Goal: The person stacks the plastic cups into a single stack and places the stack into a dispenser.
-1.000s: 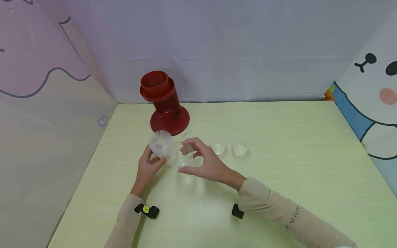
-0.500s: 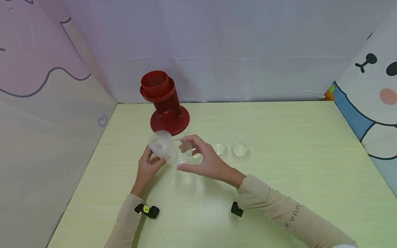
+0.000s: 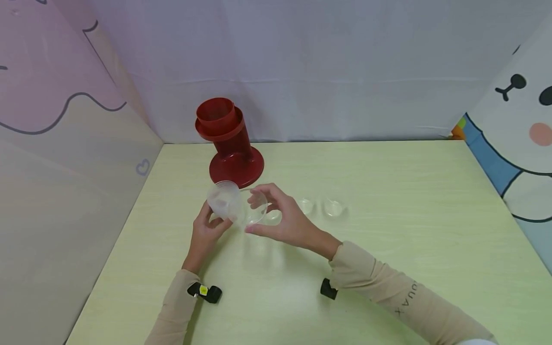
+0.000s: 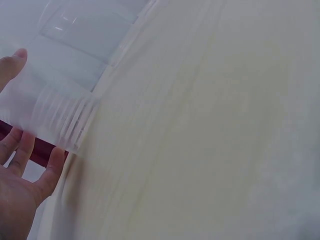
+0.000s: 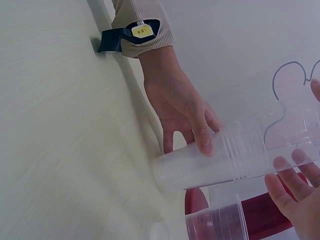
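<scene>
My left hand (image 3: 206, 237) grips a stack of nested clear plastic cups (image 3: 223, 200), held sideways over the table. Its thumb lies along one side of the stack and the fingers along the other, as the right wrist view shows. My right hand (image 3: 295, 223) holds a single clear plastic cup (image 3: 258, 211) between thumb and fingers, right at the rim end of the stack. In the left wrist view, the ridged rims of the stack (image 4: 65, 115) adjoin the single cup (image 4: 85, 35). More clear cups (image 3: 333, 207) stand in a row on the table, partly hidden behind my right hand.
A red plastic stand (image 3: 236, 165) with a round base and a tube-like top is just beyond the stack. The pale wood-grain table (image 3: 388, 249) meets a light curtain (image 3: 323, 72) at its far edge. Printed panels flank both sides.
My right hand has moved slightly away from me along with the single cup, staying by the stack's rim. The left hand and the stack have hardly moved.
</scene>
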A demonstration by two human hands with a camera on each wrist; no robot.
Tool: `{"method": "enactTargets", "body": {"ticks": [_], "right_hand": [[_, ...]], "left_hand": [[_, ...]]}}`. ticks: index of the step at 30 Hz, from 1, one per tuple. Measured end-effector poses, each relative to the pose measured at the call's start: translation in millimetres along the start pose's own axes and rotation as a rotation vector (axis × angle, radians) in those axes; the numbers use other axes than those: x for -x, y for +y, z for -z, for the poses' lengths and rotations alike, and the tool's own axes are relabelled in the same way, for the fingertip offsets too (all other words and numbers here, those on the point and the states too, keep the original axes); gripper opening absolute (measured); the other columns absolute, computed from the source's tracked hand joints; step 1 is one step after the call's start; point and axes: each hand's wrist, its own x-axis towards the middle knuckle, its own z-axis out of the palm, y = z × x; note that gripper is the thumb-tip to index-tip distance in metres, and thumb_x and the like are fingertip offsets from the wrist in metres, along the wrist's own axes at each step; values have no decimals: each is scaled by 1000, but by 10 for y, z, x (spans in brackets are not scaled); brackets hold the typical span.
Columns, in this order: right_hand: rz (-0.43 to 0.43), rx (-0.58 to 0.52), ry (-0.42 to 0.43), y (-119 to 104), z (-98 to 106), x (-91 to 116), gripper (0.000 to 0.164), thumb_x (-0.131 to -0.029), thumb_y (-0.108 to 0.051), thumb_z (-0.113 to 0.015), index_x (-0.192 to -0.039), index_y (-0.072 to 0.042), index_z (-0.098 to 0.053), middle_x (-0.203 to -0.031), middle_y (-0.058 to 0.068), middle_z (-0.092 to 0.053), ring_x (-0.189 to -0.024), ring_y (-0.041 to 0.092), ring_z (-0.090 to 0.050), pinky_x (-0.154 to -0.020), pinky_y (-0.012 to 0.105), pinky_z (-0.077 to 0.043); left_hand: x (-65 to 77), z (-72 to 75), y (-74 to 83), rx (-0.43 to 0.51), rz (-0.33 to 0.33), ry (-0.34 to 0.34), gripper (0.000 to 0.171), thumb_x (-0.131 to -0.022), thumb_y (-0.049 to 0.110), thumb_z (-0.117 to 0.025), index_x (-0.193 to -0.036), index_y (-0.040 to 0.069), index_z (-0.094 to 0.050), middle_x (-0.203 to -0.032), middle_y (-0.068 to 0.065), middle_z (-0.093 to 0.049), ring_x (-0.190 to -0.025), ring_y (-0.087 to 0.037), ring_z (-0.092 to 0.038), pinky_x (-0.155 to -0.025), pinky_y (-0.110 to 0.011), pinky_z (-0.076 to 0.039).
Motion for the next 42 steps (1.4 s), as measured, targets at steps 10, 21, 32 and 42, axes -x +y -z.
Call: {"method": "enactTargets", "body": {"ticks": [10,21,32,42], "right_hand": [[37,10,21,204,-13,-65,62,-76,-8,-79,-128,-8,-46,-115,13,-61,-107,24,-57,-85,48,-49],[60,37,24,20,25,-122,61,-76,-6,-76,-128,-3,-44,-118,17,-59,-108,28,-56,-84,41,-50],[130,40,44,217,37,-221,61,-77,-16,-78,-128,-14,-45,-116,8,-60,-105,16,-56,-82,46,-51],[144,29,48,174,42,-265,58,-78,-15,-77,-127,-15,-46,-113,8,-61,-105,17,-56,-81,44,-51]], "left_hand": [[-3,4,-13,-10,-20,13,67,-83,6,-72,-141,9,-39,-134,-9,-47,-113,-13,-48,-91,-28,-49],[-7,-6,8,3,-21,12,67,-83,5,-72,-141,8,-39,-134,-10,-46,-115,-13,-47,-93,-31,-48],[-12,-14,0,12,-19,25,68,-81,4,-73,-141,10,-41,-131,-8,-48,-111,-13,-47,-89,-28,-50],[-3,-14,29,-11,28,19,69,-83,9,-73,-143,16,-39,-136,-3,-47,-116,-15,-45,-92,-29,-49]]}}
